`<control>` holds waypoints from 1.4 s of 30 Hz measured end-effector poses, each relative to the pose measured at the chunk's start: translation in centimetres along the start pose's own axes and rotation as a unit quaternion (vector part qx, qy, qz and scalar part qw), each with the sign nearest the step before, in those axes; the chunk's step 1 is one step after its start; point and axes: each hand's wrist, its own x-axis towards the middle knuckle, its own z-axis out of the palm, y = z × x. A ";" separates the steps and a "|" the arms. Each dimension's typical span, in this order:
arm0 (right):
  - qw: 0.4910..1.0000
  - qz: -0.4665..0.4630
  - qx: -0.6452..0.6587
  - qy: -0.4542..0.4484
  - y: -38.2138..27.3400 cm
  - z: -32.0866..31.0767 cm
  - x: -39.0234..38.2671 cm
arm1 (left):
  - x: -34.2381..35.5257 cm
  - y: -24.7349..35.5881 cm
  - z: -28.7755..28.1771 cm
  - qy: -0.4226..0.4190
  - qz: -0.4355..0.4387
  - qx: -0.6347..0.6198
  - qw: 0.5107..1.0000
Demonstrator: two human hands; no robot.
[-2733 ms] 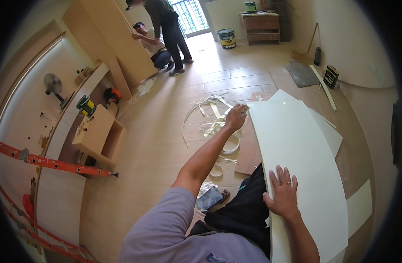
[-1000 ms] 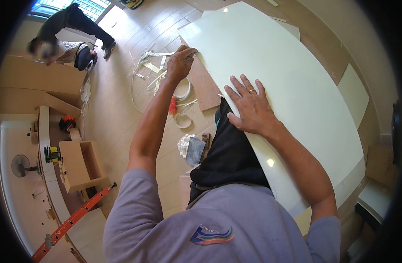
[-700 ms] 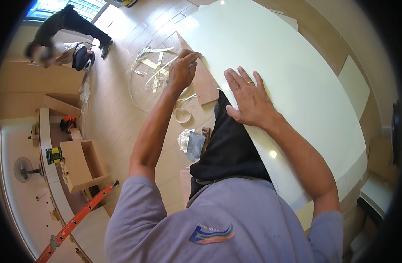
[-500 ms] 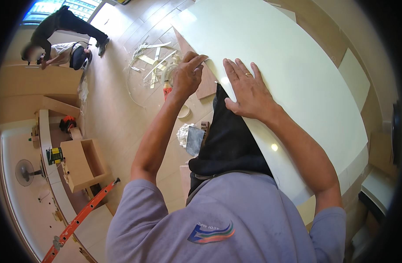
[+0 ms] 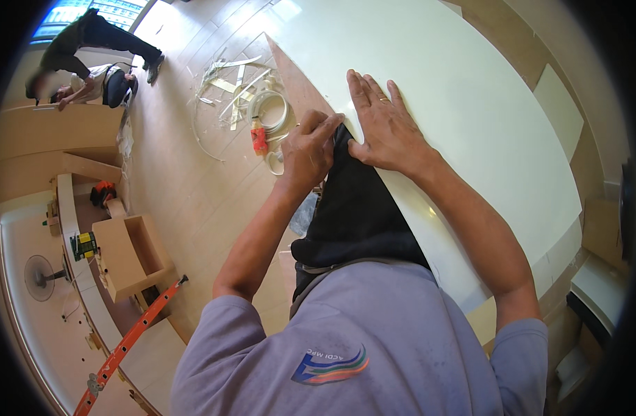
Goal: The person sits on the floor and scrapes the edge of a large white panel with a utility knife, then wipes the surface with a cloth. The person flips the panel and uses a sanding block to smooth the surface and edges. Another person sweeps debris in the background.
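A large glossy white panel (image 5: 484, 152) with a curved far edge lies before me and stretches off to the right. My right hand (image 5: 387, 128) rests flat on its surface near the left edge, fingers stretched out and holding nothing. At that edge, just left of the other hand, my left hand (image 5: 310, 151) is closed, its fingertips pressed together against the panel's rim. Whatever it may be pinching is too small or hidden to make out. My dark-trousered leg shows beneath the edge, between the two forearms.
White strip offcuts (image 5: 236, 89), a coil of pale edging (image 5: 271, 109) and a red-labelled bottle (image 5: 258, 141) lie on the tiled floor to the left. Farther left are an open wooden box (image 5: 134, 256), an orange ladder (image 5: 131, 340) and a fan (image 5: 40, 277). Two people (image 5: 99, 66) work at the far left.
My left hand has slid along the panel's edge toward me, its fingertips now closer to my right hand. The right hand stays flat on the panel. The view has shifted slightly.
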 end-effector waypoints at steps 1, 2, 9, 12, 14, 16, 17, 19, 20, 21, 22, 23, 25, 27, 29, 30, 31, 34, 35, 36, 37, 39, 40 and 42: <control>1.000 0.000 -0.005 -0.007 0.0 -0.1 0.0 | -0.3 0.2 0.1 -0.001 0.005 0.001 1.000; 1.000 0.001 -0.010 -0.012 -0.1 -0.2 0.0 | -0.5 0.5 0.0 0.001 0.007 -0.013 1.000; 0.999 -0.017 -0.015 -0.033 0.2 -0.3 0.1 | 3.3 -3.8 -0.9 0.080 -0.021 -0.016 0.996; 0.998 -0.014 0.026 -0.048 0.4 -0.9 0.3 | 5.1 -6.5 -0.8 0.080 -0.018 -0.014 0.997; 0.997 -0.020 0.043 -0.063 0.6 -1.3 0.4 | 4.7 -6.9 -0.4 0.051 -0.040 -0.006 0.998; 0.994 -0.023 0.073 -0.072 1.0 -1.4 0.5 | 4.4 -6.7 -0.2 0.036 -0.040 0.013 0.998; 0.993 -0.022 0.093 -0.074 1.4 -1.5 0.6 | 4.2 -6.0 -0.1 0.036 -0.029 0.025 0.999; 0.983 0.001 0.171 -0.069 2.2 -1.5 1.1 | 3.9 -4.7 0.0 0.033 -0.020 0.025 0.999; 0.972 0.021 0.227 -0.061 2.6 -1.5 1.5 | 3.6 -4.0 0.0 0.032 -0.022 0.014 0.999; 0.957 0.041 0.282 -0.053 2.8 -1.5 1.7 | 3.2 -3.3 0.0 0.031 -0.024 0.002 0.999; 0.950 0.052 0.303 -0.048 2.8 -1.4 1.7 | 2.6 -2.6 0.1 0.028 -0.022 -0.006 0.999; 0.943 0.062 0.326 -0.041 2.6 -1.5 1.7 | 2.1 -1.9 0.1 0.024 -0.018 -0.011 0.999; 0.921 0.084 0.378 -0.034 2.5 -1.6 1.7 | 1.1 -0.9 0.2 0.020 -0.014 -0.018 1.000; 0.925 0.079 0.371 -0.027 2.5 -1.5 1.8 | -0.2 0.5 0.1 0.005 -0.025 -0.031 0.999; 0.925 0.080 0.370 -0.023 2.4 -1.6 1.7 | -1.1 1.8 0.1 -0.004 -0.010 -0.038 0.999; 0.924 0.083 0.372 -0.022 2.3 -1.6 1.7 | -1.6 2.5 0.1 -0.008 -0.007 -0.039 0.999; 0.923 0.086 0.374 -0.021 2.2 -1.6 1.7 | -2.1 3.1 0.1 -0.012 -0.004 -0.041 0.999; 0.920 0.088 0.381 -0.021 2.3 -1.8 1.7 | -2.8 4.6 -0.4 -0.028 0.012 -0.057 0.998; 0.920 0.088 0.380 -0.021 2.3 -1.9 1.7 | -2.8 4.8 -0.5 -0.027 0.017 -0.074 0.997; 0.921 0.088 0.379 -0.020 2.3 -1.9 1.8 | -2.8 4.9 -0.5 -0.026 0.022 -0.092 0.995; 0.922 0.089 0.377 -0.020 2.3 -1.9 1.8 | -2.1 4.0 -0.7 -0.011 0.007 -0.093 0.996; 0.921 0.088 0.378 -0.019 2.2 -1.8 1.9 | 0.1 0.8 -0.5 0.025 -0.054 -0.093 0.994; 0.920 0.083 0.381 -0.022 2.1 -1.6 2.1 | 1.2 0.2 -0.9 0.037 -0.045 -0.040 0.997; 0.918 0.086 0.387 -0.014 2.2 -1.2 2.3 | 2.1 -1.8 -0.5 0.018 -0.052 -0.031 0.998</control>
